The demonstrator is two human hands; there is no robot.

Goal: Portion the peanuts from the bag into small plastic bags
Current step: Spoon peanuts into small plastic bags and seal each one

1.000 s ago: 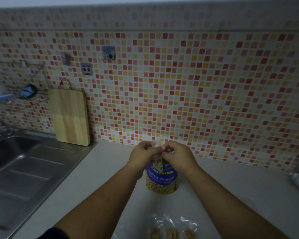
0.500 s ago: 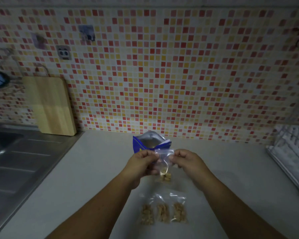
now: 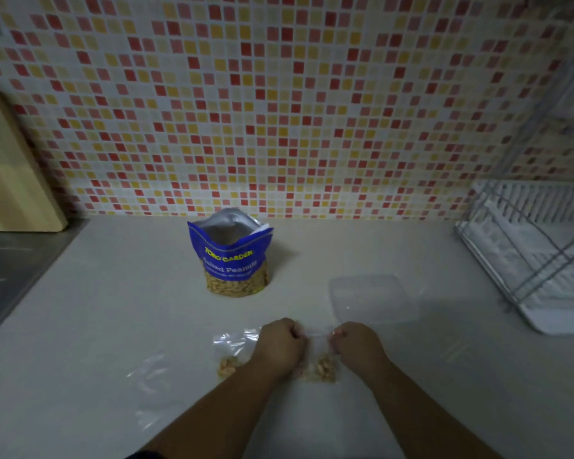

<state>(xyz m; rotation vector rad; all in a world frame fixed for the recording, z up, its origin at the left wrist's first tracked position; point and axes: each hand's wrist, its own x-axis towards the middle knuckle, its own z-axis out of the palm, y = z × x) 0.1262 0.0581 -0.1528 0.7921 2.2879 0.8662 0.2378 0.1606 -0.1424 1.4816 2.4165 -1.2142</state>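
Note:
The blue peanut bag [image 3: 231,256] stands open on the counter near the tiled wall. In front of it, low over the counter, my left hand [image 3: 280,346] and my right hand [image 3: 358,342] each pinch a top corner of a small clear bag [image 3: 322,367] with peanuts at its bottom. Another small filled bag [image 3: 229,359] lies just left of my left hand, partly hidden by it. An empty clear bag [image 3: 148,379] lies flat further left.
A clear plastic container lid [image 3: 371,298] lies right of the peanut bag. A white dish rack [image 3: 537,260] fills the right side. A wooden cutting board [image 3: 10,173] leans on the wall at left, above the steel sink drainboard [image 3: 10,273].
Both hands have brought the small bag down from in front of the peanut bag to the counter, beside the filled bags. The view has tilted down and to the right.

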